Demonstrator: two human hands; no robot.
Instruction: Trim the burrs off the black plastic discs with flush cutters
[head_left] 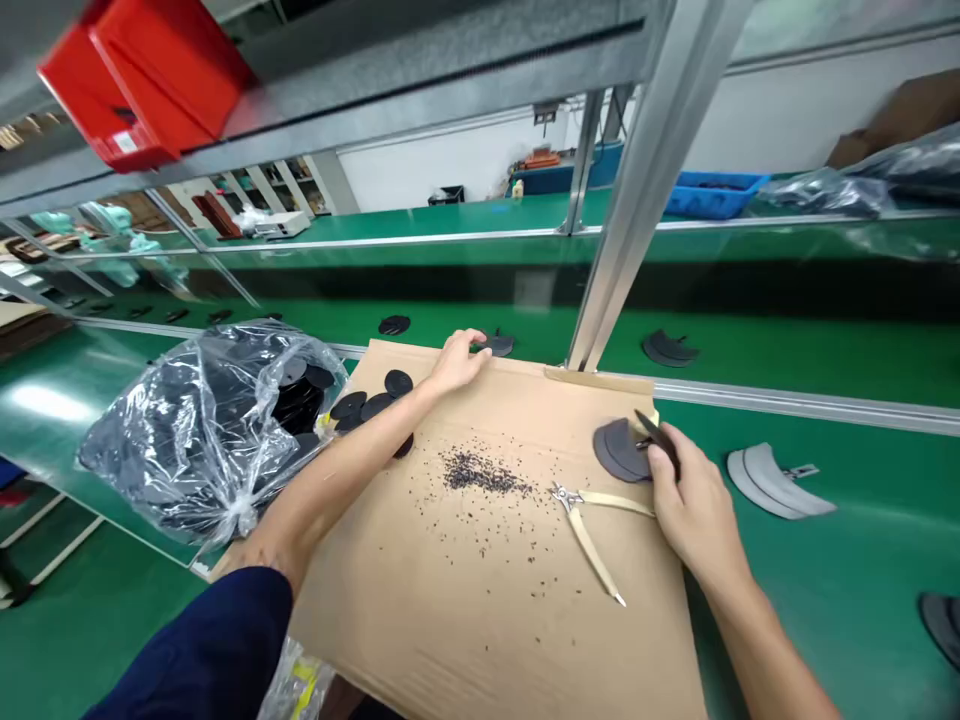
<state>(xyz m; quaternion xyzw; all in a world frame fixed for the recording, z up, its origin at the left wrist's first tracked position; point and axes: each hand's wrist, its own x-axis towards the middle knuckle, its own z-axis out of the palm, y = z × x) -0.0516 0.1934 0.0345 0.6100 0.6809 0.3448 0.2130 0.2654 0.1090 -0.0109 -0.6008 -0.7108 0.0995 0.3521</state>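
Observation:
My left hand [459,362] reaches over the far edge of the cardboard sheet [420,620]. Its thumb and fingers close at the left end of a dark fan-shaped part [501,345] on the green surface beyond. In my right hand [694,500], at the right edge of the cardboard, is a thin dark curved piece [661,440], seen nearly edge-on. Just left of it lies another dark fan-shaped part [621,450], partly overlapped by the held piece. Side cutters [592,545] with pale handles rest, jaws spread, near the right hand. Small black scraps [484,472] are heaped mid-cardboard.
Several black discs [375,405] lie left, beside a clear plastic bag [202,430] full of dark parts. More fan-shaped parts [776,482] sit on the green surface [885,420]. A metal post [637,190] rises behind the cardboard. A red bin [150,80] stands on the overhead shelf.

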